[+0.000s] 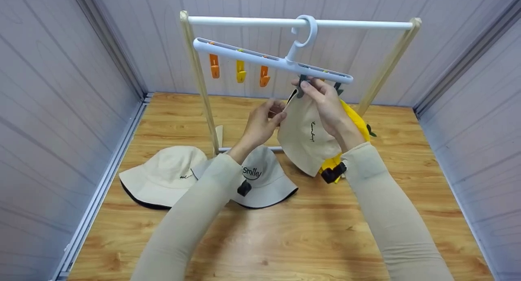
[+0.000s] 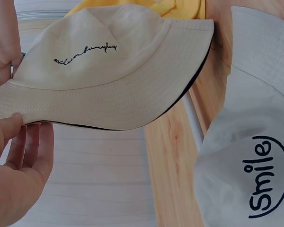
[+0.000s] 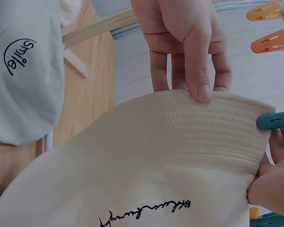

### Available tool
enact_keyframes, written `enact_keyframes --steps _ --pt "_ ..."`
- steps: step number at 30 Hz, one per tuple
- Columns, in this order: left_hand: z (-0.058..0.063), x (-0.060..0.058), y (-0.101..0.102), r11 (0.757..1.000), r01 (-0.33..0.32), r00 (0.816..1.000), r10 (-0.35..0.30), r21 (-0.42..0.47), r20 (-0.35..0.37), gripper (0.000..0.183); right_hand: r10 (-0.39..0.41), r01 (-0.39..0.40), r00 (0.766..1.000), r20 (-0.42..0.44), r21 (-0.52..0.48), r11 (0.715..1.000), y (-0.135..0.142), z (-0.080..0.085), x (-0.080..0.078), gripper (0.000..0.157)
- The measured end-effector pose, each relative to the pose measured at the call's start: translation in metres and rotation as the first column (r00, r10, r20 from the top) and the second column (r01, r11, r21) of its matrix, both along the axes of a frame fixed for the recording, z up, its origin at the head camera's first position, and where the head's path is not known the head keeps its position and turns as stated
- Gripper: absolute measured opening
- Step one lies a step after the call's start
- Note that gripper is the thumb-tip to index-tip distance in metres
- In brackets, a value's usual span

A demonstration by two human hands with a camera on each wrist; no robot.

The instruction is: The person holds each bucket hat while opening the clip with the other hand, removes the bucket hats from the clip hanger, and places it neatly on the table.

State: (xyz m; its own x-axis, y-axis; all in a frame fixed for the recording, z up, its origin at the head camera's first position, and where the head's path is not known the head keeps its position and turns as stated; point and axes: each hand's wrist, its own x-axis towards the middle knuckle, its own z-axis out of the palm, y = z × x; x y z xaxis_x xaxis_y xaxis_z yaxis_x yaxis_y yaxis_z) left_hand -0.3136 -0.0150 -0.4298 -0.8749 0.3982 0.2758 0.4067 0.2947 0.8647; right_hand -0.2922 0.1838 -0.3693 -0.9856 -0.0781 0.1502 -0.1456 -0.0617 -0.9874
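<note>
A beige bucket hat [image 1: 299, 138] with dark stitched lettering hangs on its side below the pale hanger [image 1: 248, 56]. My left hand [image 1: 260, 122] pinches the hat's brim, thumb on the outer face and fingers behind. My right hand [image 1: 331, 108] grips the hat's edge close beside a dark green clip [image 3: 277, 120]. That clip's tip overlaps the brim's corner in the right wrist view. Behind my right hand, a yellow hat [image 1: 355, 116] hangs by the hanger's right end, partly hidden by the beige one.
A white rod [image 1: 244, 21] on wooden posts carries the hanger, which tilts down to the right. Orange and yellow clips [image 1: 241, 71] dangle on its left half. A cream bucket hat [image 1: 167, 171] and a grey "smile" hat [image 1: 264, 171] lie on the wooden surface [image 1: 285, 240]. Panel walls surround it.
</note>
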Motion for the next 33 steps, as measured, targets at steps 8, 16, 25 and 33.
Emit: enact_keyframes --steps 8,16,25,33 --pt "0.0 0.001 -0.001 1.0 0.001 1.0 -0.002 0.026 0.009 0.016 -0.016 0.016 1.0 0.007 -0.091 0.996 -0.002 -0.002 -0.005 0.035" --pt "0.0 0.001 -0.001 0.999 0.004 1.0 -0.005 0.051 0.004 0.015 -0.027 0.029 0.999 0.018 -0.119 0.992 -0.002 -0.005 -0.007 0.036" --pt "0.001 0.003 -0.001 0.999 -0.021 1.0 0.02 0.04 0.02 0.011 -0.106 0.106 0.994 0.018 -0.029 0.994 -0.009 -0.002 -0.008 0.04" --pt "0.002 0.007 0.0 0.998 -0.03 0.998 0.028 0.049 0.048 0.012 -0.193 0.194 0.979 0.07 -0.009 0.981 -0.015 0.002 -0.011 0.035"
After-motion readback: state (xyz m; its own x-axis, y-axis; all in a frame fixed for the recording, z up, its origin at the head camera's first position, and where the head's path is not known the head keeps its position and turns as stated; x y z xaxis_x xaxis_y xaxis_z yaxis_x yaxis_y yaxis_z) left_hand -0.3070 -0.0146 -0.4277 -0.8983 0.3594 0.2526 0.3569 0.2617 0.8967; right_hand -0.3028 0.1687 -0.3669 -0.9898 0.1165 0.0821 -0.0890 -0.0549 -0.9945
